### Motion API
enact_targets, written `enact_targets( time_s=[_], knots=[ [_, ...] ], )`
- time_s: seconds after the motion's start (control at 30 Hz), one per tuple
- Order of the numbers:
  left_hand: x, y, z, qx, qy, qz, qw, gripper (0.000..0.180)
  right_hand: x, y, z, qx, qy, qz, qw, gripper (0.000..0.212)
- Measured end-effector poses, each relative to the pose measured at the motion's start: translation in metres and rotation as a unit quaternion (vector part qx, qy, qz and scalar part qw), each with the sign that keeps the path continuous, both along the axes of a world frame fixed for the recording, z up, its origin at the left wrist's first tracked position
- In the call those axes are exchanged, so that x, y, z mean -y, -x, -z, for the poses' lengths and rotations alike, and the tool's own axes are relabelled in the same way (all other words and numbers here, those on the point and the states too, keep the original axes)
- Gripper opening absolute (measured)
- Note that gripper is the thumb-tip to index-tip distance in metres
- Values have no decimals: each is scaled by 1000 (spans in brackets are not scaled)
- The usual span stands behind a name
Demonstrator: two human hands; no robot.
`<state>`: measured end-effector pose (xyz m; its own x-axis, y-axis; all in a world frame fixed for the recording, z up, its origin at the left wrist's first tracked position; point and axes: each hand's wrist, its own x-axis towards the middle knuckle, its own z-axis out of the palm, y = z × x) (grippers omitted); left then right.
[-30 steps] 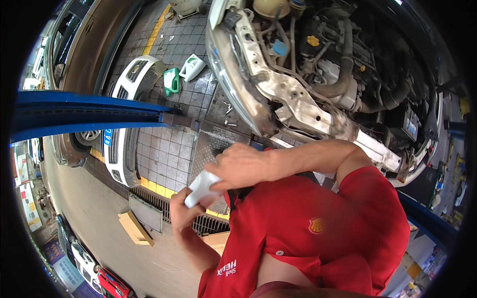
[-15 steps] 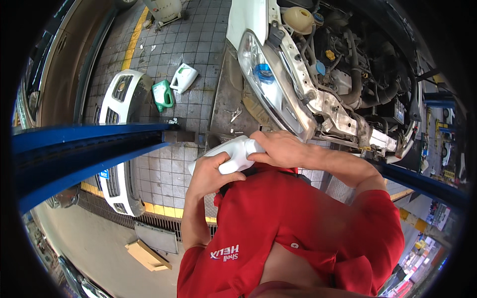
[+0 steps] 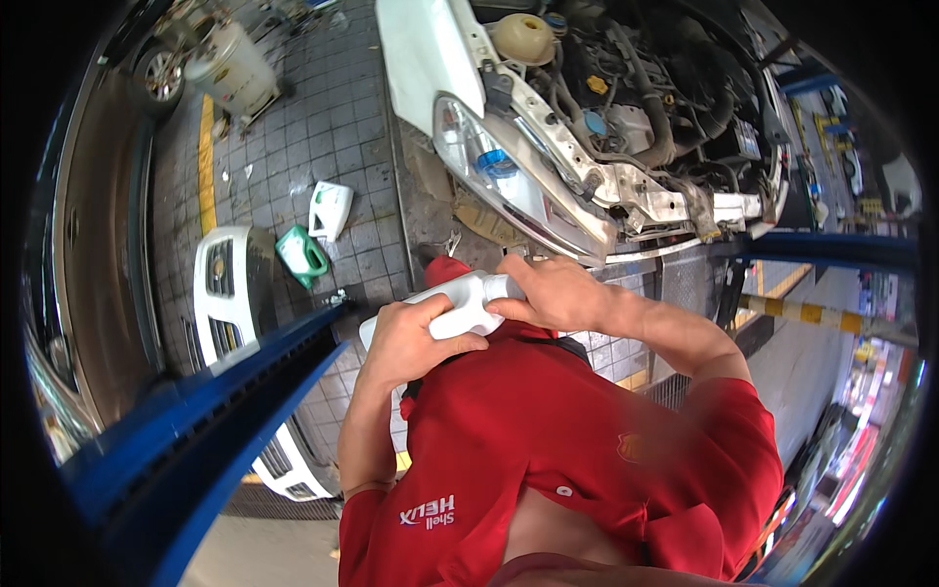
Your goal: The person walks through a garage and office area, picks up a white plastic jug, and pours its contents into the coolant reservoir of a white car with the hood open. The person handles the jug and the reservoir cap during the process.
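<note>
A white plastic jug (image 3: 445, 305) lies tilted in front of my body, its capped neck toward the right. My left hand (image 3: 416, 340) is wrapped round the jug's body near its handle, thumb over the near side. My right hand (image 3: 559, 293) grips the pale cap (image 3: 500, 287) at the neck, its fingers closed round it. Whether the cap is loose or tight cannot be seen. Just beyond my hands is a white car's front end with its headlight (image 3: 509, 174) and exposed engine bay (image 3: 636, 108).
A blue lift arm (image 3: 220, 416) slants at the left, beside a detached white bumper (image 3: 220, 269). A green jug (image 3: 301, 256) and a white jug (image 3: 331, 208) are on the tiled floor. Farther back stand a pale drum (image 3: 233, 70) and a brown car (image 3: 98, 235).
My view has turned, so the car and floor items shift left and the lift arm slants more. Both hands keep their hold on the jug and its cap.
</note>
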<state>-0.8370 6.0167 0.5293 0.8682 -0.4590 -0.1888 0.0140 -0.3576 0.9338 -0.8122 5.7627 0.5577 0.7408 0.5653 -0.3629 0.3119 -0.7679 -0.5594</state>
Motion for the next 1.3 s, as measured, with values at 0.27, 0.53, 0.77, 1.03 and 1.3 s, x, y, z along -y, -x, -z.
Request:
enact_targets(
  time_s=[0.27,0.53,0.77,1.03,1.3],
  knots=[
    [-4,-107,-26,-17,7,119,993,42,23,-45,-4,126,-160,31,979,49],
    [10,-200,-39,13,71,170,983,42,38,-89,-12,108,-288,217,927,43],
    [51,-254,-56,-25,66,213,974,29,60,-95,-26,-47,-319,352,879,37],
    [99,-298,-71,42,77,363,928,41,67,-75,-42,-103,-450,547,698,23],
    [136,-339,-58,39,216,370,903,46,61,-103,-39,18,-628,610,483,22]
  ],
)
